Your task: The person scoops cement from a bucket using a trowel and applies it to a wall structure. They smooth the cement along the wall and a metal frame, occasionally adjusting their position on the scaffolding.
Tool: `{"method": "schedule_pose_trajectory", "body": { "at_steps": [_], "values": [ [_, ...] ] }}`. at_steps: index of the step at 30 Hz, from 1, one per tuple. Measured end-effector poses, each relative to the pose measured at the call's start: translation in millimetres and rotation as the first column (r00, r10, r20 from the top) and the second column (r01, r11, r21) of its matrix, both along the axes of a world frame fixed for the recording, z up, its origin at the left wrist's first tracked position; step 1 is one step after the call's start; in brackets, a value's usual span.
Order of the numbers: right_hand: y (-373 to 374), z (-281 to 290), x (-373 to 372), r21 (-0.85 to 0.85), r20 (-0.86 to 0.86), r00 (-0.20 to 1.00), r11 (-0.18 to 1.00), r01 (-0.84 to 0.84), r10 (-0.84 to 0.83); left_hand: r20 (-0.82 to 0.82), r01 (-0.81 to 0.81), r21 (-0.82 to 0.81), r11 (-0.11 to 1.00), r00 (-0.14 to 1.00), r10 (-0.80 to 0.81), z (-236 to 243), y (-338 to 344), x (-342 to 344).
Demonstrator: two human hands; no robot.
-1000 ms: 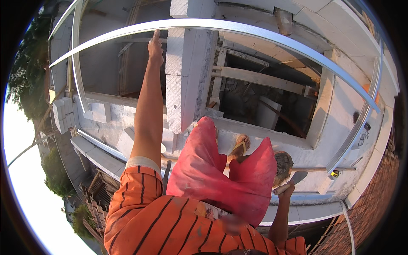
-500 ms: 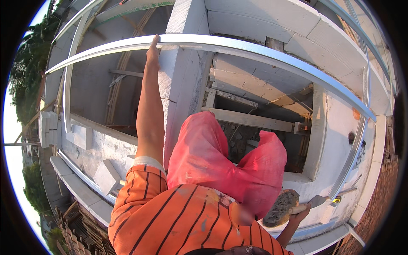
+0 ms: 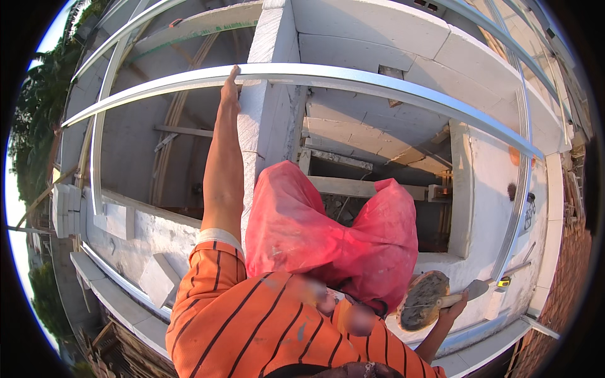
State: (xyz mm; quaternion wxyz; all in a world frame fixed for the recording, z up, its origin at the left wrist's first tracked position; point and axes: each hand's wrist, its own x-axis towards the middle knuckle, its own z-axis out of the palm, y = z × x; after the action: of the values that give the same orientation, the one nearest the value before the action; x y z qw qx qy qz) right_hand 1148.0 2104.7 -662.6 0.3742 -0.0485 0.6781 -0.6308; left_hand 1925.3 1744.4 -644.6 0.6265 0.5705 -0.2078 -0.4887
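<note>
My left arm stretches far forward, and my left hand (image 3: 230,94) grips a long silver metal beam (image 3: 353,75) where it crosses a pale block wall (image 3: 253,120). Some of those fingers are hidden by the beam. Low on the right, my right hand (image 3: 455,307) is closed round the wooden handle of a trowel (image 3: 479,289), its grey blade pointing up and right. Beside that hand is a round container of grey mortar (image 3: 421,302), close to my right leg.
A second metal beam (image 3: 513,227) runs along the right. Below my knees is a deep opening with a concrete crossbar (image 3: 365,187). Loose pale blocks (image 3: 159,277) lie on the left ledge. A yellow-black tape measure (image 3: 503,281) lies near the trowel. Roof tiles (image 3: 570,264) show at far right.
The view has shifted slightly, so the long beam and my left hand appear lower. My right hand with the trowel has moved slightly up and right, and more of the mortar container shows.
</note>
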Motion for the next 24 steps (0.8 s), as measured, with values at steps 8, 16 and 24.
{"method": "schedule_pose_trajectory", "body": {
  "at_steps": [8,16,24],
  "values": [
    [14.1,4.5,6.7,-0.065,0.03,0.999,0.998,-0.009,0.011,0.103,-0.183,-0.028,0.983,0.977,0.184,13.9,0.2,-16.3],
    [24.1,15.8,13.6,0.0,0.018,0.995,0.995,0.1,-0.1,0.238,-0.128,-0.067,0.99,0.961,0.14,20.9,-14.1,-25.7],
    [79.6,29.0,-6.1,0.376,-0.132,0.991,0.927,0.017,0.036,0.333,-0.058,-0.017,0.998,0.941,0.06,18.5,1.2,-23.8]
  ]
}}
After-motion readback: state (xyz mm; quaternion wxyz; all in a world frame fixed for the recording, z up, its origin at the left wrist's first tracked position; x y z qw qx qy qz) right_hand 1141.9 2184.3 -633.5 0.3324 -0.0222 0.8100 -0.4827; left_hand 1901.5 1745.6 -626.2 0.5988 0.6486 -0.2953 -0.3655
